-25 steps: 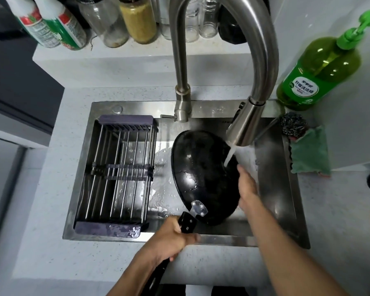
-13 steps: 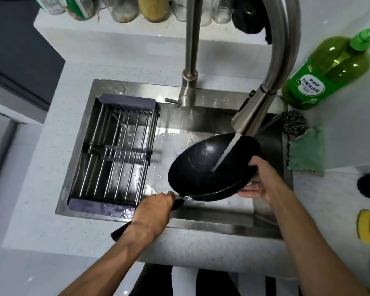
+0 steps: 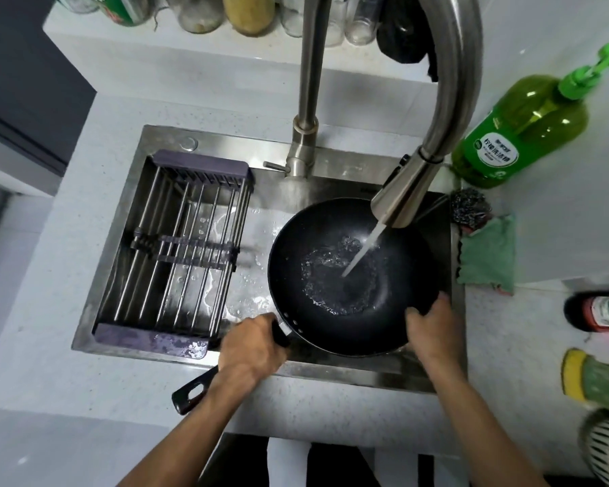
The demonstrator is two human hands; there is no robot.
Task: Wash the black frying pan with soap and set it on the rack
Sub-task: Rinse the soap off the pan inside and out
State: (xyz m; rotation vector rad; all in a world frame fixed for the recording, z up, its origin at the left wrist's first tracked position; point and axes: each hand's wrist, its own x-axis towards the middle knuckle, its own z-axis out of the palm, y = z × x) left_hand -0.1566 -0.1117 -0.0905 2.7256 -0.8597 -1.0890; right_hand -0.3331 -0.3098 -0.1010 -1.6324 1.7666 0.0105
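Rack [image 3: 176,247] sits in the left half of the sink [image 3: 352,372], bare wet bars, nothing on it. Left hand [image 3: 252,349] at the sink's front edge, fingers clamped round the pan handle [image 3: 194,390], whose end juts out over the counter [image 3: 50,346]. Black frying pan [image 3: 331,275] held face up in the right half of the sink, under the faucet [image 3: 401,202]; the stream lands in its bowl and water pools there. Right hand [image 3: 433,332] grips the near right rim, fingers curled over it. Soap bottle [image 3: 521,135] stands at the counter's back right, scrubber [image 3: 470,209] and green cloth [image 3: 489,254] beside the sink's right edge. No suds visible: looks like rinsing. Soaping status unclear; racking not yet done.
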